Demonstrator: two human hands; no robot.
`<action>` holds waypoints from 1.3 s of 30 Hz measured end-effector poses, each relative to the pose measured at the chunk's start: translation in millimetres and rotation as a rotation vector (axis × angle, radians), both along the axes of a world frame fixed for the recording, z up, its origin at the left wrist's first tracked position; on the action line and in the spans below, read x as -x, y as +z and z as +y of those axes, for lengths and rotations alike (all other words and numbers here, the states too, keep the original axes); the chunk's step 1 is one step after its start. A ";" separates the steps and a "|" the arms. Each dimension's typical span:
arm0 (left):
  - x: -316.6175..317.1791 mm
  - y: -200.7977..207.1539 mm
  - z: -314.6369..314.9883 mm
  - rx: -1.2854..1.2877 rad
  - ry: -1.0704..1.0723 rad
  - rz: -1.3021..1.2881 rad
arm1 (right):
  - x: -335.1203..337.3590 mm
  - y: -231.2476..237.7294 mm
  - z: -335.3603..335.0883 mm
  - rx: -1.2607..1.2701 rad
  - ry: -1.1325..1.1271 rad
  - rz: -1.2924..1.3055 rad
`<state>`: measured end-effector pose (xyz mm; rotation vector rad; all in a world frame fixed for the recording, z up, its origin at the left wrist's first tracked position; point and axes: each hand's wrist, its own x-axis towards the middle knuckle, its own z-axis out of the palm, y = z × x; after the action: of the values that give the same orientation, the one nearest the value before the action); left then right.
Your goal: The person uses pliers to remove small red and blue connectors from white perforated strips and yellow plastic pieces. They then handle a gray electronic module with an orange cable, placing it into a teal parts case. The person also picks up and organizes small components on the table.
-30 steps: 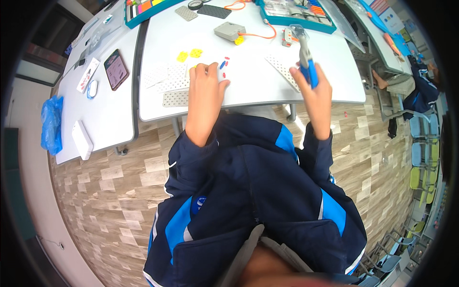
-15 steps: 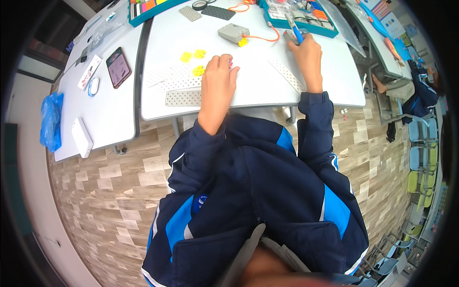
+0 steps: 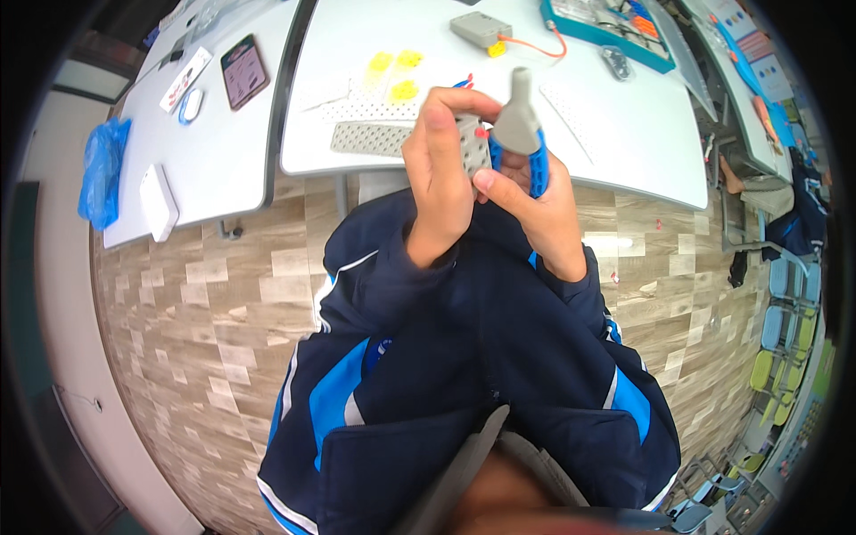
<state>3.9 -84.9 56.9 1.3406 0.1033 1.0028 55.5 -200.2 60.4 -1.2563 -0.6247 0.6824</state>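
My left hand [image 3: 434, 183] is closed on a grey perforated block [image 3: 473, 147], held up over the table's front edge. A small red peg [image 3: 481, 133] sticks out of the block's face. My right hand [image 3: 551, 209] grips a pliers-like tool [image 3: 517, 125] with a broad grey end and blue arms, its thumb against the block's lower edge. The tool is beside the block; whether they touch I cannot tell. Behind my left hand lie several yellow connector pieces [image 3: 404, 90], a grey perforated plate [image 3: 370, 139] and small red and blue pieces [image 3: 464, 82].
A grey box [image 3: 480, 30] with an orange cable [image 3: 535, 43] stands farther back. At the back right is a teal parts tray [image 3: 615, 40], with a dark, clear-looking piece [image 3: 615, 62] before it. On the left table lie a phone [image 3: 244, 71] and a white box [image 3: 158, 203].
My right hand has brought the tool from the tray side toward me. My left hand has come up off the table with the block, and the two hands now meet.
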 end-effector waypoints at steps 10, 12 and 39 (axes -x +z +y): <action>18.4 0.8 44.7 -0.074 0.476 -0.119 | 15.4 11.0 -3.0 0.294 -0.092 -0.749; 21.0 -2.1 50.4 -0.190 0.559 -0.088 | 19.7 9.8 -0.3 0.340 -0.116 -0.817; 42.8 22.7 110.1 -0.185 0.517 -0.222 | 14.2 6.2 -10.3 0.422 0.353 0.265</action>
<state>-38.9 25.2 79.5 1.3906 0.1998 1.6242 41.4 -210.5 66.6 -1.4207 -0.4991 1.3036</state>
